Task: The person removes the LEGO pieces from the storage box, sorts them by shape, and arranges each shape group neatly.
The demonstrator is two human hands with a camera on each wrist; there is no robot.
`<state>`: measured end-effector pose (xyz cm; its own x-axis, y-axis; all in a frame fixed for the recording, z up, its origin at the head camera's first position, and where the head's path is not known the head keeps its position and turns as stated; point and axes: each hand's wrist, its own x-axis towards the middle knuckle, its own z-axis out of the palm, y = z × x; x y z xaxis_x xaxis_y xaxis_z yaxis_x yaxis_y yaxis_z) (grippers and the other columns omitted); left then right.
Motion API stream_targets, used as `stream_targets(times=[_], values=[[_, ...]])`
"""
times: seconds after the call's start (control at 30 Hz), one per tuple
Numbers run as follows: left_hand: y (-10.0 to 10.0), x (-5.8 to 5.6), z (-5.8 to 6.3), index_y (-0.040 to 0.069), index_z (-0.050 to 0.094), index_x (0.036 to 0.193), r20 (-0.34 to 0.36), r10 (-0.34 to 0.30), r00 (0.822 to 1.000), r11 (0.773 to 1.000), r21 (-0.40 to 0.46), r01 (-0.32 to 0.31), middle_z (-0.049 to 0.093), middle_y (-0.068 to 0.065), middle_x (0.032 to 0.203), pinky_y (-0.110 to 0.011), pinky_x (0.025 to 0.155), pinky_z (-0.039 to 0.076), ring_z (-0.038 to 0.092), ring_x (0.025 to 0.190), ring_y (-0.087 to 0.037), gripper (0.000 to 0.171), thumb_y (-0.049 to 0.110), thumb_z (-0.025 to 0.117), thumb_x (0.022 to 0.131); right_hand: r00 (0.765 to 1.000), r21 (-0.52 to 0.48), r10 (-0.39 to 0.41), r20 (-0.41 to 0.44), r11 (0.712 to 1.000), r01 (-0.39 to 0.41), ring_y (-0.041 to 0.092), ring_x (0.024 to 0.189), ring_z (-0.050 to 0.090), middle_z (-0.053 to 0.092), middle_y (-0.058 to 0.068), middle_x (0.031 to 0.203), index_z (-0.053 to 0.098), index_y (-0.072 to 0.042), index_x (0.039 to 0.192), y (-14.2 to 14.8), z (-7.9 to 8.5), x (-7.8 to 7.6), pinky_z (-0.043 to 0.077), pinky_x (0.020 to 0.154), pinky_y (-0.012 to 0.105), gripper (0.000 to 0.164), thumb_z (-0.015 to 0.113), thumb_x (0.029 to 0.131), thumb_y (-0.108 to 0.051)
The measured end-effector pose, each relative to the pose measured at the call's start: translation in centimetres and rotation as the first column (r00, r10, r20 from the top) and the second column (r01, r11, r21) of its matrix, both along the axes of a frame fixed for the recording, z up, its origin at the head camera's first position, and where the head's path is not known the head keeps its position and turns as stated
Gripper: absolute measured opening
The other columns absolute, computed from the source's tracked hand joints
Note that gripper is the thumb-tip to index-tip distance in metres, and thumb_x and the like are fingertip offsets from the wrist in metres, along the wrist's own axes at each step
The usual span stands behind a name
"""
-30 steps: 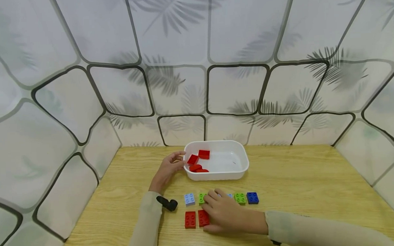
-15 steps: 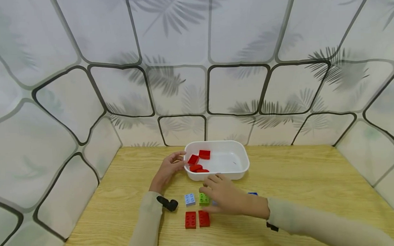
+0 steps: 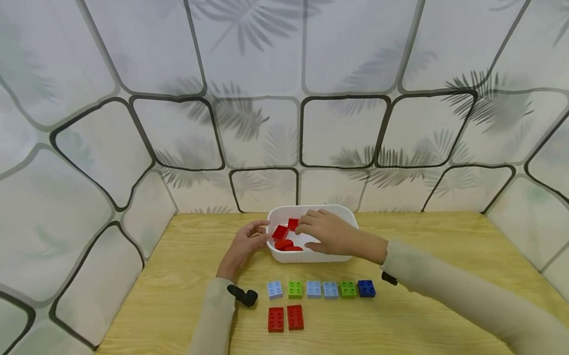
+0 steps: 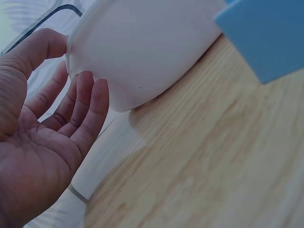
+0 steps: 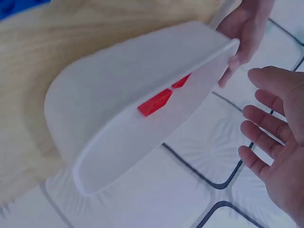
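Observation:
My left hand (image 3: 245, 247) rests its thumb and fingertips against the left end of a white plastic box (image 3: 315, 256). In the left wrist view, its loosely bent fingers touch the box's rim and outer wall. Over the box is my right hand (image 3: 331, 232), fingers spread and slightly bent, holding nothing; the right wrist view shows the hand (image 5: 280, 128) apart from the rim. Inside the box, toward the left, lie several red toy blocks (image 3: 280, 232), some rounded. My right hand partly covers one red block (image 3: 293, 224).
In front of the box runs a row of studded toy bricks: light blue (image 3: 275, 289), green (image 3: 295, 289) and dark blue (image 3: 366, 288). Two red bricks, a left one (image 3: 276, 319) and a right one (image 3: 295, 317), lie nearer. A patterned curtain (image 3: 344, 128) encloses the wooden table (image 3: 438, 255).
My right hand has lifted from the brick row and moved forward over the box, uncovering the row and the right red brick. My left hand stays at the box.

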<state>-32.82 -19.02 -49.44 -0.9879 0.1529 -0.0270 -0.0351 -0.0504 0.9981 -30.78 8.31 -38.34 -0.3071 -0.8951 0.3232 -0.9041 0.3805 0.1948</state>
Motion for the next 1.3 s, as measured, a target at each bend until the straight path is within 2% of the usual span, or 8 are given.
stream_targets(times=[0.23, 0.53, 0.7, 0.9, 1.1, 1.3], values=[[-0.2, 0.2, -0.4, -0.003, 0.051, 0.141, -0.021, -0.031, 0.999, 0.999, -0.006, 0.031, 0.055, -0.007, 0.107, -0.024, 0.081, 0.057, 0.061, 0.091, -0.014, 0.046, -0.001, 0.061, 0.097, 0.996, 0.097, -0.068, 0.049, 0.993, 0.062, 0.023, 0.108, 0.062, 0.069, 0.005, 0.117, 0.069, -0.011, 0.116, -0.3, -0.1, -2.0, 0.055, 0.088, 0.040, 0.033, 0.082, 0.087, -0.019], [-0.2, 0.2, -0.3, -0.003, 0.053, 0.140, -0.015, -0.007, 1.000, 1.000, -0.008, 0.007, 0.055, -0.007, 0.107, -0.024, 0.081, 0.057, 0.061, 0.093, -0.014, 0.045, -0.001, 0.061, 0.095, 0.989, 0.170, -0.121, 0.089, 0.980, 0.105, 0.026, 0.110, 0.061, 0.070, 0.006, 0.120, 0.070, -0.011, 0.122, -1.4, -1.0, -4.6, 0.054, 0.093, 0.041, 0.038, 0.081, 0.085, -0.009], [-0.3, 0.0, -0.4, -0.002, 0.055, 0.137, -0.014, 0.009, 1.000, 1.000, -0.009, -0.009, 0.056, -0.006, 0.106, -0.023, 0.078, 0.056, 0.061, 0.091, -0.014, 0.043, -0.001, 0.063, 0.095, 0.989, 0.201, -0.124, 0.080, 0.974, 0.106, 0.027, 0.112, 0.061, 0.070, 0.006, 0.120, 0.070, -0.012, 0.123, -1.9, -1.7, -5.8, 0.054, 0.094, 0.043, 0.042, 0.083, 0.083, -0.006], [-0.3, -0.1, -0.5, -0.005, 0.051, 0.139, -0.030, -0.013, 0.999, 1.000, 0.014, 0.013, 0.056, -0.004, 0.103, -0.023, 0.077, 0.056, 0.061, 0.088, -0.011, 0.045, -0.003, 0.061, 0.095, 0.990, 0.251, -0.127, 0.058, 0.962, 0.109, 0.025, 0.113, 0.058, 0.070, 0.003, 0.122, 0.070, -0.014, 0.125, -2.5, -2.9, -7.3, 0.054, 0.091, 0.041, 0.045, 0.083, 0.082, -0.006], [0.0, -0.2, -0.5, -0.004, 0.051, 0.140, -0.027, -0.023, 0.999, 0.998, 0.052, 0.025, 0.057, -0.005, 0.104, -0.026, 0.075, 0.058, 0.063, 0.087, -0.013, 0.045, -0.001, 0.063, 0.096, 0.980, 0.298, -0.176, 0.089, 0.944, 0.143, 0.024, 0.115, 0.058, 0.070, 0.003, 0.124, 0.070, -0.015, 0.127, -2.9, -3.5, -8.0, 0.052, 0.094, 0.041, 0.045, 0.081, 0.084, -0.007], [0.1, 0.0, -0.2, -0.004, 0.053, 0.139, -0.025, -0.009, 1.000, 0.999, 0.048, 0.010, 0.057, -0.006, 0.104, -0.025, 0.074, 0.057, 0.062, 0.088, -0.013, 0.044, -0.002, 0.062, 0.095, 0.975, 0.319, -0.199, 0.102, 0.935, 0.157, 0.025, 0.116, 0.058, 0.070, 0.003, 0.125, 0.070, -0.014, 0.128, -3.3, -4.0, -8.4, 0.052, 0.096, 0.042, 0.046, 0.078, 0.084, -0.002]])
